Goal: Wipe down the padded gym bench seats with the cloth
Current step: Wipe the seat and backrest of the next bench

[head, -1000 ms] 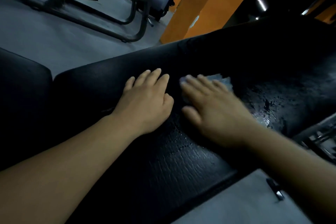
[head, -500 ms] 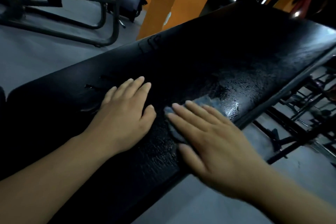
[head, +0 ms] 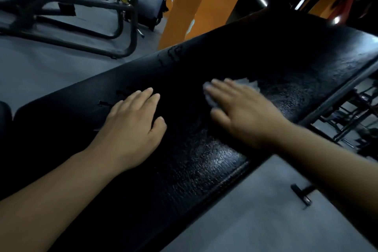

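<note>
Leftward, the left grip (head: 131, 127) lies flat and open on the padded surface (head: 196, 172), fingers straight, holding nothing. To its right, the right grip (head: 245, 112), blurred, presses open-palmed on the cloth (head: 249, 84), whose pale corners show past the fingertips. That cloth looks thin, soft and damp. I judge it bunches easily, so a spread palm over its middle suits best. Beyond the right grip the pad runs long and open, and its edge, with the metal rail (head: 337, 92), lies just beside the wrist.

Black, cracked padded bench seat (head: 204, 168) under your right hand (head: 245, 114), glossy beside it, pale cloth (head: 250, 83) flattened beneath, edge showing past your fingertips
</note>
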